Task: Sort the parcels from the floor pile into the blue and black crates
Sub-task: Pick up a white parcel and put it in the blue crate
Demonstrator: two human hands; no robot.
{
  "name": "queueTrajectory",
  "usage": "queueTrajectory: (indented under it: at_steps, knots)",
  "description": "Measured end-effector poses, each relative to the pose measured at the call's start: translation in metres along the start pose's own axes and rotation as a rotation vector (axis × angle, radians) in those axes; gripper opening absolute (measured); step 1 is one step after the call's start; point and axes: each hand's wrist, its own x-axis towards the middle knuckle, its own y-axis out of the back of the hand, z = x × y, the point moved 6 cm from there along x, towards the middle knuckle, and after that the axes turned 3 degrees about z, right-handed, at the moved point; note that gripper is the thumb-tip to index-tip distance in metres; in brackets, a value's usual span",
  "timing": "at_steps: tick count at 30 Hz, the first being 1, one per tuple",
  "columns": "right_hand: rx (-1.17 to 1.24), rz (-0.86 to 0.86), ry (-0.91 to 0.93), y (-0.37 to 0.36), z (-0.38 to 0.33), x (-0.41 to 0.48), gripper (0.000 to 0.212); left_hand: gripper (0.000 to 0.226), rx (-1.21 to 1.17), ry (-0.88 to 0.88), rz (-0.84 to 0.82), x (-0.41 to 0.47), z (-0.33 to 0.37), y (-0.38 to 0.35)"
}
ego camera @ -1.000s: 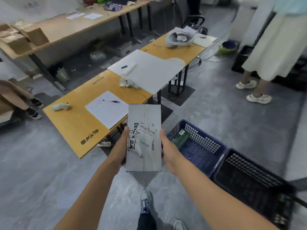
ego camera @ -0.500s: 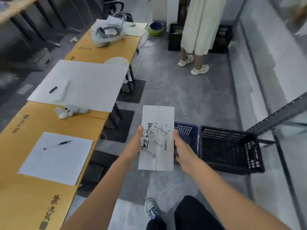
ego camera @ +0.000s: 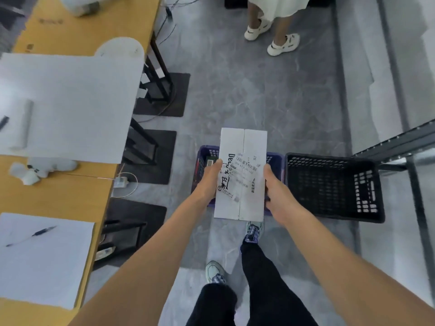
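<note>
I hold a white cardboard parcel (ego camera: 242,175) with a shipping label and black handwriting flat in front of me. My left hand (ego camera: 208,182) grips its left edge and my right hand (ego camera: 277,191) grips its right edge. The parcel hangs directly above the blue crate (ego camera: 203,158), which it mostly hides; a green item shows inside at the crate's left. The black crate (ego camera: 334,187) stands on the floor right beside the blue one, to its right, and looks empty.
Yellow tables (ego camera: 58,184) with white sheets, pens and a small white device line the left. Another person's legs in white shoes (ego camera: 282,44) stand at the top. A metal shelf frame (ego camera: 388,149) rises on the right. My own feet (ego camera: 251,231) are just before the crates.
I have walked up to the crates while turning right and looking down. The parcel, formerly left of the blue crate, now hangs over it. Both hands keep their hold.
</note>
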Motion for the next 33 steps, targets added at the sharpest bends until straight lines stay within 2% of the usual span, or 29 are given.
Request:
queueTrajectory:
  at_steps: [2,3,6,9,13,15,19,21,24,29,33]
  knots:
    - [-0.003,-0.004,-0.017,0.003,-0.007,0.031,0.055,0.062,-0.043,0.03,-0.007,0.028,0.002,-0.007]
    - [-0.005,-0.003,-0.023,0.004,-0.008,0.048,0.055,0.064,-0.047,0.052,-0.014,0.041,0.003,-0.01]
    - [0.001,0.005,-0.035,0.004,-0.006,0.1,0.057,0.083,-0.009,0.096,-0.062,0.088,-0.006,-0.018]
    - [0.008,0.022,-0.053,0.004,0.007,0.155,0.06,0.09,0.005,0.158,-0.103,0.138,-0.023,-0.025]
    - [0.021,0.033,-0.094,0.0,0.041,0.235,0.055,0.072,0.054,0.187,-0.121,0.224,-0.058,-0.031]
    - [0.018,0.042,-0.093,0.001,0.061,0.277,0.056,0.071,0.075,0.213,-0.122,0.269,-0.081,-0.035]
    - [0.011,0.079,-0.132,-0.004,0.102,0.356,0.056,0.099,0.051,0.321,-0.122,0.347,-0.131,-0.042]
    - [0.011,0.094,-0.148,-0.007,0.122,0.39,0.05,0.106,0.041,0.372,-0.112,0.393,-0.171,-0.047]
    - [0.02,0.091,-0.157,-0.013,0.148,0.435,0.043,0.099,0.081,0.406,-0.12,0.428,-0.192,-0.049]
    - [0.027,0.054,-0.208,-0.023,0.185,0.485,0.053,0.079,0.244,0.406,-0.149,0.459,-0.202,-0.056]
    - [0.018,0.014,-0.209,-0.026,0.203,0.523,0.053,0.078,0.341,0.396,-0.121,0.489,-0.227,-0.059]
